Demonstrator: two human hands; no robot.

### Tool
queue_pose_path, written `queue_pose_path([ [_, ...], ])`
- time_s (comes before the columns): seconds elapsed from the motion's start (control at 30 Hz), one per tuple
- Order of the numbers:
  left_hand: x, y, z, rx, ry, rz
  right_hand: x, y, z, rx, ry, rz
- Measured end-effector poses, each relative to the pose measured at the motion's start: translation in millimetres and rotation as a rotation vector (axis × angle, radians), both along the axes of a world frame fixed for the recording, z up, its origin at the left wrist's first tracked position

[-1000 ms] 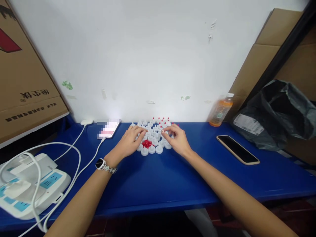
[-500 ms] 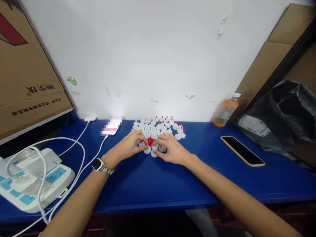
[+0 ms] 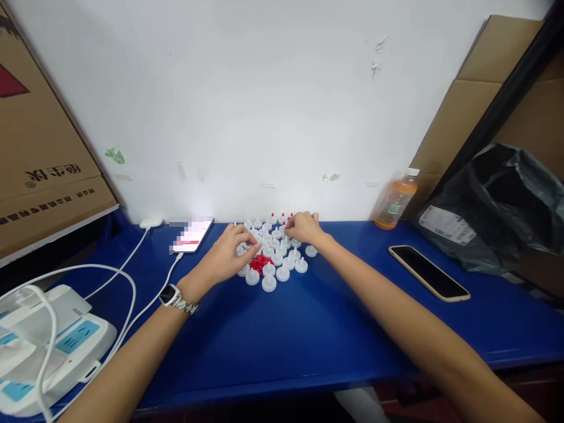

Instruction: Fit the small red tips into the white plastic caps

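Observation:
A cluster of white nozzle caps (image 3: 268, 284) stands on the blue table, several at the back with red tips. A pile of small red tip caps (image 3: 259, 264) lies among the front ones. My left hand (image 3: 231, 251) hovers at the cluster's left side above the pile, thumb and fingertips drawn together. Whether anything is pinched there cannot be made out. At the back right of the cluster is my right hand (image 3: 305, 227), its thumb and fingers closed at a small red tip cap (image 3: 286, 227) over the white nozzles. Its fingers partly hide the caps behind.
On the left are a power strip (image 3: 94, 335) with white cables, a lit phone (image 3: 194, 235) and a cardboard box (image 3: 48, 147). To the right lie another phone (image 3: 429, 273), an orange drink bottle (image 3: 399, 200) and a dark plastic bag (image 3: 497, 205). A white wall (image 3: 264, 106) stands behind.
My right hand has moved from the front caps beside the red pile to the cluster's back right. My left hand has drawn slightly back from the pile, uncovering it. The view has shifted a little.

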State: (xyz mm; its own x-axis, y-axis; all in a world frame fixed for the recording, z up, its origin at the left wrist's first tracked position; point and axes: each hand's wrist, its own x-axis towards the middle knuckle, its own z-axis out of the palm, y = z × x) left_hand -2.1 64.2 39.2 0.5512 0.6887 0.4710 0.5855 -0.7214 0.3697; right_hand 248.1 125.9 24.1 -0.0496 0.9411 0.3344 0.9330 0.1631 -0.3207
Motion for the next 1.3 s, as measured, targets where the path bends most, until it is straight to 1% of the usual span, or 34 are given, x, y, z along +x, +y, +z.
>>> queue_pose_path([
  [0.1,12.4,10.6,4.2,0.022,0.015,0.018,-4.4,-14.0,3.6,0.119,0.03,0.032],
  [0.17,21.3,12.4,3.5,0.041,-0.048,0.041,-8.3,-31.9,6.0,0.204,0.105,0.133],
  [0.23,28.3,8.9,0.5,0.058,-0.114,0.05,-14.8,-52.2,6.2,0.218,0.202,0.304],
  [0.3,31.6,2.1,-2.8,0.067,-0.11,0.034,-23.7,-70.1,3.3,0.197,0.276,0.441],
  [0.37,31.1,-4.7,-4.8,0.095,-0.037,0.013,-33.1,-82.4,-1.7,0.201,0.346,0.5],
  [0.4,30.0,-7.4,-5.2,0.124,0.012,0.01,-37.3,-86.5,-4.3,0.214,0.392,0.505],
  [0.5,27.0,-12.3,-4.3,0.242,0.162,0.013,-46.4,-93.7,-9.7,0.257,0.545,0.465],
  [0.57,27.9,-14.3,-3.4,0.322,0.238,0.028,-50.3,-97.7,-10.3,0.284,0.605,0.446],
  [0.63,31.3,-16.3,-3.2,0.392,0.278,0.065,-53.2,-101.7,-9.0,0.312,0.618,0.445],
  [0.7,35.4,-17.6,-3.2,0.423,0.274,0.091,-54.3,-103.8,-7.0,0.335,0.588,0.464],
  [0.77,37.2,-17.3,-2.4,0.373,0.188,0.093,-51.5,-101.7,-5.0,0.359,0.506,0.493],
  [0.83,34.3,-14.9,0.2,0.233,-0.011,0.126,-43.0,-95.2,-2.8,0.379,0.397,0.495],
  [0.9,26.3,-10.9,3.7,0.067,-0.248,0.201,-29.3,-87.5,-0.1,0.385,0.331,0.422],
  [0.93,21.1,-8.5,4.9,0.018,-0.33,0.224,-21.6,-84.2,1.5,0.38,0.333,0.357],
  [0.97,15.8,-6.2,5.1,0.005,-0.36,0.22,-14.3,-81.7,3.2,0.372,0.356,0.294],
  [1.0,10.8,-3.9,4.1,0.003,-0.331,0.189,-7.8,-80.0,4.7,0.368,0.394,0.242],
  [1.03,6.7,-1.9,1.9,0.004,-0.252,0.133,-2.7,-78.7,5.8,0.365,0.444,0.203],
  [1.13,0.4,1.8,-9.1,-0.068,0.013,0.01,4.6,-72.9,4.5,0.343,0.551,0.177],
  [1.2,0.1,2.1,-14.9,-0.098,0.112,-0.02,6.2,-63.9,0.2,0.33,0.506,0.155],
  [1.3,1.4,0.8,-16.3,-0.092,0.143,-0.022,9.3,-44.2,-5.1,0.297,0.346,0.104],
])
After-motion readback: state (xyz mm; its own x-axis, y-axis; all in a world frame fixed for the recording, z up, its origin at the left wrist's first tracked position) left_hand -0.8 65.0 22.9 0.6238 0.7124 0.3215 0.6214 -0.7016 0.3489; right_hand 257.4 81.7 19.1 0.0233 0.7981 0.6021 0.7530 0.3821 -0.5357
